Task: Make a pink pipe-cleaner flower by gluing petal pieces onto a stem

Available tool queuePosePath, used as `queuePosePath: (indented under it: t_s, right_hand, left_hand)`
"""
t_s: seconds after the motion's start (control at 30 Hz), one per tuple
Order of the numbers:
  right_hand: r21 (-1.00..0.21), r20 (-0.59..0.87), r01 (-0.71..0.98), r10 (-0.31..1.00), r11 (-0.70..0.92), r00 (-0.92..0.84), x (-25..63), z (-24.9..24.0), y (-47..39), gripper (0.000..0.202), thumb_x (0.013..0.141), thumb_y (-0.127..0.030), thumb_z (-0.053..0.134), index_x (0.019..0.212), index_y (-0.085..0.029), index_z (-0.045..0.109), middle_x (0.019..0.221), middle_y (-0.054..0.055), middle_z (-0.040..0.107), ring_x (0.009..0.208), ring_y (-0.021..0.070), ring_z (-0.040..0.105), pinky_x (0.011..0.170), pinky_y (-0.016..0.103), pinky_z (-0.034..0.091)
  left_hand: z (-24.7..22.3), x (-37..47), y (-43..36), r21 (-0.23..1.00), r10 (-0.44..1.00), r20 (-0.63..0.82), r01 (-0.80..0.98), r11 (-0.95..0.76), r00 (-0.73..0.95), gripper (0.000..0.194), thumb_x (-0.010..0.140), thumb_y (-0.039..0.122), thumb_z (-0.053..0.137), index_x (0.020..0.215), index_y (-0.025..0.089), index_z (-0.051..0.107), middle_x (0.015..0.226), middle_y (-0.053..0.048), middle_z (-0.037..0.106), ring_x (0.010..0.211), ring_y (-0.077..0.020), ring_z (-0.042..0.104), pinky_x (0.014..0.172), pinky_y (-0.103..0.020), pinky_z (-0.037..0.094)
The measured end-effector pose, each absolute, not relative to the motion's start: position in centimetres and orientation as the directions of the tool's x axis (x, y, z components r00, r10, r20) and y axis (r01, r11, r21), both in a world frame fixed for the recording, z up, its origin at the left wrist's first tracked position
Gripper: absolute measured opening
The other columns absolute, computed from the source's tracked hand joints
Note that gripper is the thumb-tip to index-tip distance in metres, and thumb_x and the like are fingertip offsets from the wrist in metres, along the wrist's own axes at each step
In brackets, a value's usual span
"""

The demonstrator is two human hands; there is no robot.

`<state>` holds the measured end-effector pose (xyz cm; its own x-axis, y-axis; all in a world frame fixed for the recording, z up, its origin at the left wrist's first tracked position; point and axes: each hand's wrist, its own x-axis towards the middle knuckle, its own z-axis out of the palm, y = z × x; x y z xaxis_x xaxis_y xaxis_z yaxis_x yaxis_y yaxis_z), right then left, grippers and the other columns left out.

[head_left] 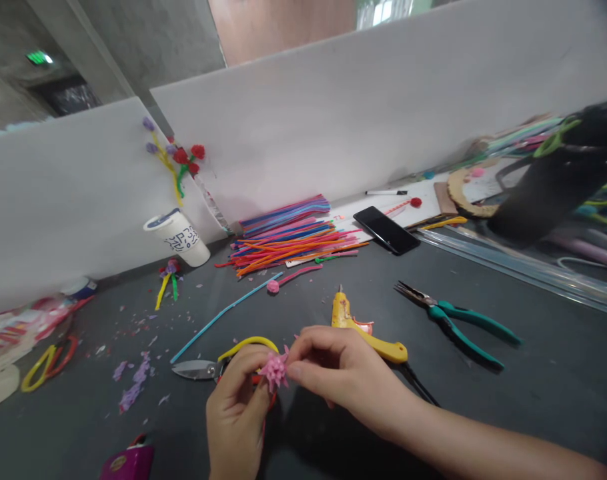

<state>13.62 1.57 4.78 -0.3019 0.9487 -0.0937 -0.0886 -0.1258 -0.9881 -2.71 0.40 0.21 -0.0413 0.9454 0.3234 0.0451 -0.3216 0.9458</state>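
A pink spiky flower (275, 371) is pinched between the thumb and fingers of my left hand (239, 410), just above the dark tabletop. At its right side, my right hand (341, 373) has thumb and forefinger closed on the flower's edge; whether a separate small piece is between them I cannot tell. Scissors (196, 369) with yellow and red handles lie beneath, partly hidden by my left hand. Behind my right hand rests a yellow hot glue gun (342, 312), its nozzle pointing away. A light blue pipe cleaner (226, 313) lies beyond the scissors.
Green-handled pliers (463, 320) lie to the right. Farther back are a phone (386, 229), a pile of colourful pipe cleaners (283, 243) and a white cup (183, 241). Purple scraps (136, 383) lie left, with a magenta box (128, 461) at the front edge. A black bottle (538, 193) stands right.
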Motion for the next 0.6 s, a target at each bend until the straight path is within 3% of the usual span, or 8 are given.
queuePosePath:
  t_s: [0.6]
  right_hand:
    - [-0.979,-0.144,-0.095,0.94,-0.181,-0.308,13.58,4.66,1.67,0.012,0.071,-0.028,0.064,0.068,-0.016,0.062,0.058,-0.005,0.049,0.049,0.0065,0.041,0.04,0.017,0.032]
  left_hand:
    - [0.02,-2.73,0.44,0.953,0.95,0.304,0.029,-0.303,-0.074,0.007,0.074,0.024,0.073,0.081,0.026,0.074,0.082,0.001,0.07,0.081,-0.0154,0.062,0.075,-0.021,0.049]
